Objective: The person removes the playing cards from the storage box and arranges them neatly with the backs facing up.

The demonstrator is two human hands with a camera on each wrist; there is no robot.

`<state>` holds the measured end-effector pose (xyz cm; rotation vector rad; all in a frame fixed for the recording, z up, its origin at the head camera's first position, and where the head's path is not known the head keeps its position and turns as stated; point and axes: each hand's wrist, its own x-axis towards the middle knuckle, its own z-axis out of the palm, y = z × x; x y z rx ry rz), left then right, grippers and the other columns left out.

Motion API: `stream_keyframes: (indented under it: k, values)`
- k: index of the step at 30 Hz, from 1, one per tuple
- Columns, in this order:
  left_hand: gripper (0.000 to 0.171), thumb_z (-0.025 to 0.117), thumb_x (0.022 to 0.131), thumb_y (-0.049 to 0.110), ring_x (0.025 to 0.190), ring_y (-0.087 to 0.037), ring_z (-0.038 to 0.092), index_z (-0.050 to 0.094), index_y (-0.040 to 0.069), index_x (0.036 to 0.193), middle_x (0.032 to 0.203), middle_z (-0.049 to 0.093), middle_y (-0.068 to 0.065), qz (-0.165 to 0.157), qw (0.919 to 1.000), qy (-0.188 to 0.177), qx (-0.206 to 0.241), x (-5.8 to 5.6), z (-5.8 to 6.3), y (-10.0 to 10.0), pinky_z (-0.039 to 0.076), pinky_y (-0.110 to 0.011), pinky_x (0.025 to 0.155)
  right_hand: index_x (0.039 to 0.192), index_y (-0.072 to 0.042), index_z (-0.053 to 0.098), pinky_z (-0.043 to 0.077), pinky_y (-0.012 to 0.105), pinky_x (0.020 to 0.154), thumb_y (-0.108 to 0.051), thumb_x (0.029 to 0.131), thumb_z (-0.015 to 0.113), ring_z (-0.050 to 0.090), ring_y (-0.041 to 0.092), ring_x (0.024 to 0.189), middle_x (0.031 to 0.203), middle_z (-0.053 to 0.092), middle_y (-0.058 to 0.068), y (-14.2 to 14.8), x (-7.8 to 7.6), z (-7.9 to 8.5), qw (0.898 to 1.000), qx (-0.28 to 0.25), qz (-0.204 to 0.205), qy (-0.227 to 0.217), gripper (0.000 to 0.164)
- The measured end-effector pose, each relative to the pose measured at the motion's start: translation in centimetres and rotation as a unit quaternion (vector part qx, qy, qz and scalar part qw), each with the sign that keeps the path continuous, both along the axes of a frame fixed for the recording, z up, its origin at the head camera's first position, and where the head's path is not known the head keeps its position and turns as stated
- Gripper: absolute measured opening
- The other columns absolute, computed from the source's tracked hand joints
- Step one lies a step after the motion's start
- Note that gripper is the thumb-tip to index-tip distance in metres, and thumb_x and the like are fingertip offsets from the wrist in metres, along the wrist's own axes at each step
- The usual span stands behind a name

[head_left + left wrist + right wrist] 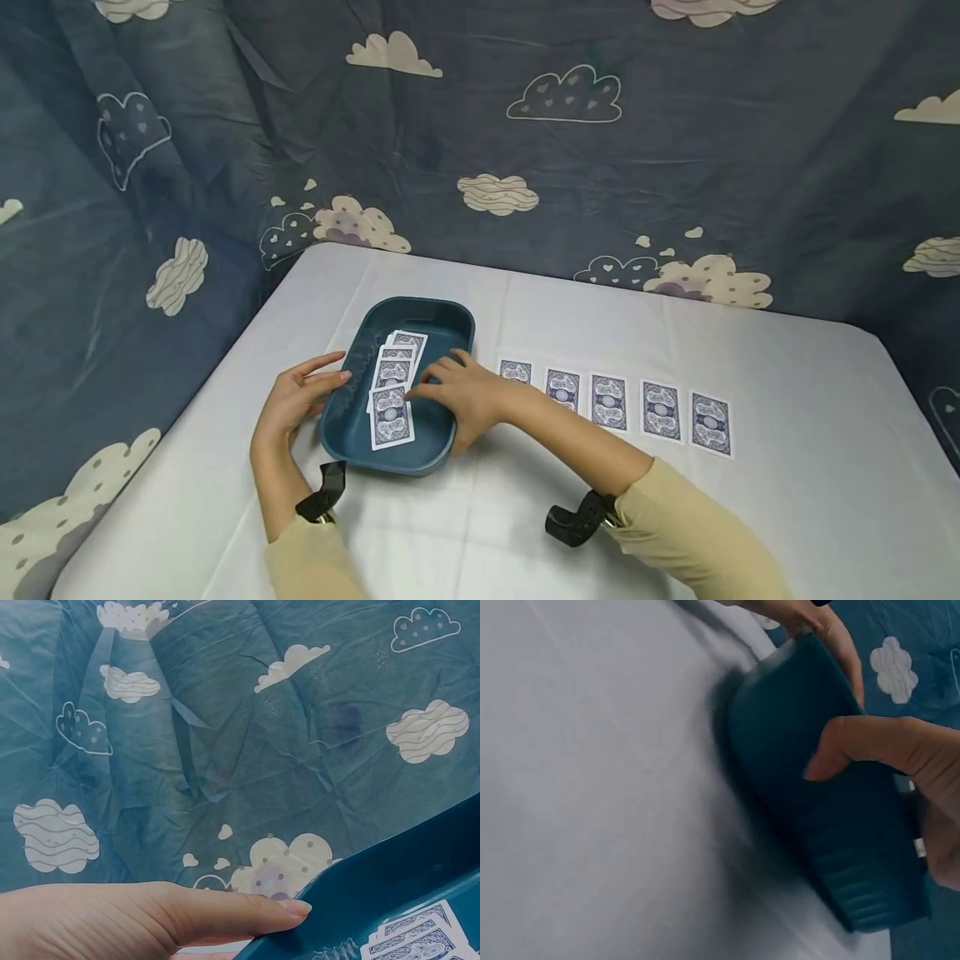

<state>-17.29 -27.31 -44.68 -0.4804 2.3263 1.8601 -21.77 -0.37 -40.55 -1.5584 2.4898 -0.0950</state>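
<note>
A teal plastic tray [423,457] stands between my hands on the white-covered table. Inside it several playing cards [392,414] lie overlapping in a slanting column, blue patterned backs up. My left hand [288,408] is at the tray's left side, its thumb [281,913] over the rim and the other fingers mostly hidden outside. My right hand [465,396] grips the right wall: the thumb [836,750] presses the outer face while the fingers reach over the rim, near the cards.
Right of the tray, several more playing cards [608,402] lie face down in a row, the leftmost partly behind my right forearm. A dark cloud-print curtain [480,150] hangs behind the table [810,375] and along its left. Each wrist wears a black camera mount [573,523].
</note>
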Motion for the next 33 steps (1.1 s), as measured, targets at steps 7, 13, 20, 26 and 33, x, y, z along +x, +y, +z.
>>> stream_keyframes:
  k: [7,13,20,26,33]
  values:
    - [0.060,0.072,0.080,0.032,0.090,-0.003,0.061,0.049,0.016,0.134,0.092,0.069,0.015,0.000,1.0000,-0.001,-0.009,-0.1,0.0,0.2,0.048,-0.026,0.070,0.136,-0.028,0.042,0.016,0.053,0.107,-0.053,0.053,0.084,0.038,0.020,0.121,0.129,0.046,0.002,-0.3,-0.1,1.7,0.999,0.030,-0.011,-0.036,0.097]
    - [0.061,0.072,0.080,0.032,0.088,-0.002,0.062,0.050,0.015,0.134,0.089,0.068,0.017,-0.004,1.0000,0.005,-0.004,-0.2,0.1,0.0,0.047,-0.024,0.064,0.137,-0.028,0.041,0.024,0.046,0.106,-0.067,0.055,0.075,0.038,0.018,0.122,0.131,0.046,0.002,-1.3,-0.4,1.8,0.997,0.018,-0.014,-0.070,0.097]
    - [0.062,0.072,0.081,0.030,0.086,-0.002,0.062,0.048,0.014,0.135,0.084,0.067,0.021,-0.004,0.9999,0.009,0.011,-0.2,-0.3,-0.3,0.046,-0.024,0.063,0.130,-0.021,0.051,0.038,0.040,0.096,-0.066,0.066,0.069,0.047,0.017,0.116,0.124,0.052,0.004,-4.4,-0.6,-0.2,1.000,-0.011,-0.023,-0.003,0.081]
    - [0.061,0.072,0.080,0.034,0.091,-0.004,0.060,0.049,0.016,0.134,0.091,0.068,0.016,-0.010,0.9999,0.008,0.004,0.0,-0.5,-0.3,0.047,-0.027,0.070,0.135,-0.020,0.043,0.033,0.042,0.099,-0.076,0.048,0.071,0.042,0.018,0.116,0.122,0.048,0.003,-6.4,-0.6,-2.6,0.997,0.023,-0.038,0.058,0.107]
    - [0.061,0.072,0.080,0.034,0.088,-0.004,0.063,0.050,0.016,0.134,0.091,0.068,0.015,-0.009,0.9999,0.014,0.004,-0.1,-0.1,-0.3,0.047,-0.027,0.069,0.127,-0.017,0.046,0.025,0.046,0.104,-0.077,0.044,0.071,0.040,0.018,0.111,0.115,0.045,0.000,-7.2,-0.9,-3.7,0.996,0.044,-0.054,0.053,0.106]
